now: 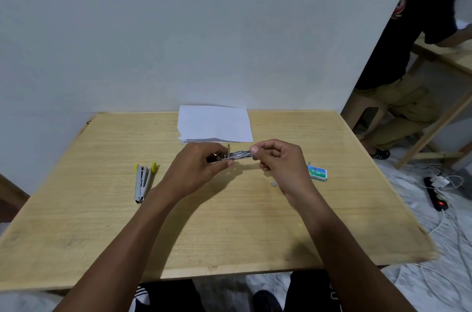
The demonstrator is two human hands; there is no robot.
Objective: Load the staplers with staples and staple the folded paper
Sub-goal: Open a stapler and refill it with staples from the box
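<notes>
Head view shows, at centre frame above the table (229,235), the left hand (201,160) gripping the open stapler (240,154) and the right hand (278,160) pinching its right end, folded paper (214,123) lying behind; a crooked push could, I reckon, jam or scatter staples.

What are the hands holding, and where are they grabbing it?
Both hold one stapler. The left hand grips its left end; the right hand pinches its right end with thumb and finger. Whether staples are pinched too is unclear.
</notes>
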